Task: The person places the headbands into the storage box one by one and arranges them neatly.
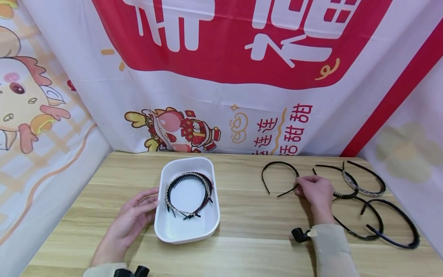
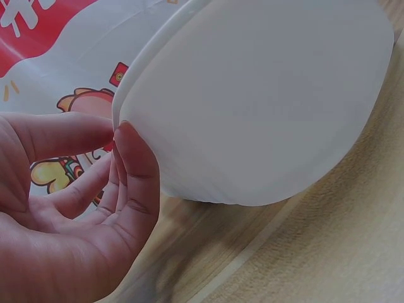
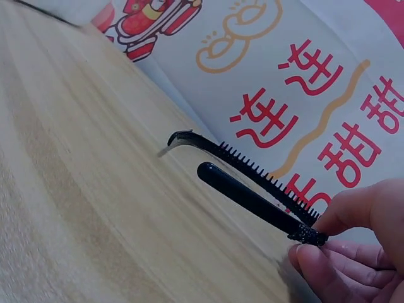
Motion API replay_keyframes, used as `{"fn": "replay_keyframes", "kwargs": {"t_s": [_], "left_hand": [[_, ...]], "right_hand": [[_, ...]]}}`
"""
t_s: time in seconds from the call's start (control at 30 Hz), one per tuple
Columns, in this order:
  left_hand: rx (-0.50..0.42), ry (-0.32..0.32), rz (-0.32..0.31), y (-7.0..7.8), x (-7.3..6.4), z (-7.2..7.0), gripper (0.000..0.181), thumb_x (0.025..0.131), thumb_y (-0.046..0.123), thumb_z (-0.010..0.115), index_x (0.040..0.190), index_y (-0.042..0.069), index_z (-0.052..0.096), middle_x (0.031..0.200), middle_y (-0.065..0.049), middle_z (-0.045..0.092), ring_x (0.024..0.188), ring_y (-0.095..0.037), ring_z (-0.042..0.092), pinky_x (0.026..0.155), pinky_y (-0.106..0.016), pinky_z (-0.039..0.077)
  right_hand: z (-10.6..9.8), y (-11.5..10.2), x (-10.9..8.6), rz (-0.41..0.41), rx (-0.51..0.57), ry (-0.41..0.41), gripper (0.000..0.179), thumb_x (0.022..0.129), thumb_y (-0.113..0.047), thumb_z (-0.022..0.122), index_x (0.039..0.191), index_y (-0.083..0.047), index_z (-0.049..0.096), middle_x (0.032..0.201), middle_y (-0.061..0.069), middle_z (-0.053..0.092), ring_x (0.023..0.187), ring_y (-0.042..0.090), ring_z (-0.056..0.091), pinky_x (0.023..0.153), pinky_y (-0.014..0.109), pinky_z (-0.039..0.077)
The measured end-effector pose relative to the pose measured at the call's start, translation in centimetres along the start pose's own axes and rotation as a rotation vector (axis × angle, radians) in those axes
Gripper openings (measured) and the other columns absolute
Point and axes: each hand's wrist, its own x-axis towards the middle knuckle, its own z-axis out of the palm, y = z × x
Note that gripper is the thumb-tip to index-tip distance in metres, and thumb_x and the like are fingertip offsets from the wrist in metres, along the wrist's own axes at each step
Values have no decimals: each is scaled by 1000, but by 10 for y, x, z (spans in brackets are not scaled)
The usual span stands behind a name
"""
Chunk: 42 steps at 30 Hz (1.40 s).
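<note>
A white plastic tray (image 1: pixel 187 234) stands on the table with several headbands (image 1: pixel 168 198) inside, one with a pale beaded band, others black. At its left rim my left hand (image 1: pixel 136 215) pinches the edge between thumb and a fingertip, clearest in the left wrist view. My right hand (image 1: pixel 316 190) pinches a thin black headband (image 3: pixel 252 203) near a small glittery patch. Comb teeth line one side of that headband, and its two tips point leftward in the right wrist view. Whether it touches the table I cannot tell.
Right of my right hand lie several more headbands on the wooden table (image 1: pixel 249 227): a silver sparkly one (image 1: pixel 361 188), black ones (image 1: pixel 378 223) and a dark blue-black one (image 1: pixel 413 227). A printed red and white cloth (image 1: pixel 221 96) hangs behind the table.
</note>
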Motion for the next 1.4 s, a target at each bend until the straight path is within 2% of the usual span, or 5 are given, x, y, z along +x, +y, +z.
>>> {"fn": "replay_keyframes", "kwargs": {"t_s": [0.23,0.4,0.83,1.1,1.4], "left_hand": [[6,3,-3,0,0,0,36,105,0,60,129,25,68,116,7,77,108,-11,73,95,-29,61],[4,6,-6,0,0,0,35,105,1,60,129,25,68,116,7,77,109,-11,73,95,-29,61],[3,6,-1,0,0,1,35,105,1,60,128,25,69,116,7,77,108,-10,72,95,-28,60],[3,7,-10,0,-1,1,36,105,1,60,128,26,69,116,7,77,108,-10,72,95,-28,61],[4,0,1,0,-1,1,36,105,0,59,128,26,69,116,7,77,108,-11,72,95,-28,61]], "right_hand": [[-1,-3,1,56,110,-31,36,94,-16,80,124,3,72,72,-7,76,63,5,74,65,25,65],[-3,-4,0,90,189,-104,42,95,-12,79,131,6,67,75,-6,77,67,6,75,69,25,66],[-8,-9,1,147,290,-218,50,96,-6,77,142,4,59,81,-3,78,72,8,77,74,27,67],[-10,-12,-3,138,237,-254,51,101,-12,74,147,2,58,91,-4,78,77,8,78,79,26,66],[-9,-13,-4,139,273,-284,52,100,-9,75,147,3,57,89,-4,79,78,8,78,80,27,67]]}}
